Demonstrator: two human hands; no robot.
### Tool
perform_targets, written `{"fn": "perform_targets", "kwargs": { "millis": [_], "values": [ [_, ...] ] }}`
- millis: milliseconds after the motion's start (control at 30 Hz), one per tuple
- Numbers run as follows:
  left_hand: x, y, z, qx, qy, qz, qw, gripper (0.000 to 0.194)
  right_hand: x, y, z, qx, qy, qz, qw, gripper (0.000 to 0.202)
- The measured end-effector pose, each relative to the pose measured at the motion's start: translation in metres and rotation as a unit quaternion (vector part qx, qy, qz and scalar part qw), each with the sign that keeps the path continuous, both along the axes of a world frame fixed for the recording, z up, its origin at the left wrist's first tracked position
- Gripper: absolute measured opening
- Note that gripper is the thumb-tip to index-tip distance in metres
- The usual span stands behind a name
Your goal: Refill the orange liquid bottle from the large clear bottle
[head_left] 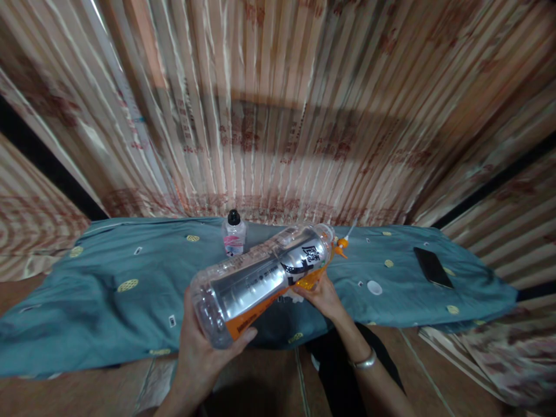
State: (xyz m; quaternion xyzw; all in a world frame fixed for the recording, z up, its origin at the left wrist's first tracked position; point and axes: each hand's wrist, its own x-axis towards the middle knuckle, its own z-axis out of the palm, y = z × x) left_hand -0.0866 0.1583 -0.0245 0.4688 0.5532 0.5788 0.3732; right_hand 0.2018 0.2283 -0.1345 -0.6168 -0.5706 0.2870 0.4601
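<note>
My left hand is wrapped round the base of a large clear plastic bottle with a silver and orange label. The bottle is tilted above the cloth, its neck pointing up and to the right. Under the neck end, my right hand is closed on a see-through orange container, mostly hidden behind the big bottle. Close to the bottle's neck is an orange spray head with a thin pale tube sticking up; whether it is held or attached to something I cannot tell.
A small clear bottle with a black cap and pink label stands on the teal patterned cloth. A black phone lies at the right. A pleated curtain hangs behind, with dark poles at both sides.
</note>
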Motion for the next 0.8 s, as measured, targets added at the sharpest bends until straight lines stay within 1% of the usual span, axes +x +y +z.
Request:
{"fn": "perform_targets", "kwargs": {
  "millis": [133,300,533,800],
  "values": [
    [0.000,0.000,-0.001,0.003,0.011,0.007,1.000,0.103,0.001,0.000,-0.002,0.003,-0.009,0.007,1.000,0.075],
    [0.000,-0.001,0.002,0.000,0.034,0.014,0.999,0.104,0.000,0.000,0.000,-0.001,-0.007,-0.006,1.000,0.076],
    [0.003,0.000,0.002,0.002,0.005,0.011,1.000,0.102,-0.002,0.000,0.004,0.003,0.001,-0.012,1.000,0.074],
    [0.002,-0.001,0.011,-0.012,0.017,0.010,1.000,0.102,-0.001,0.000,0.004,-0.004,0.005,-0.008,1.000,0.075]
  ]
}}
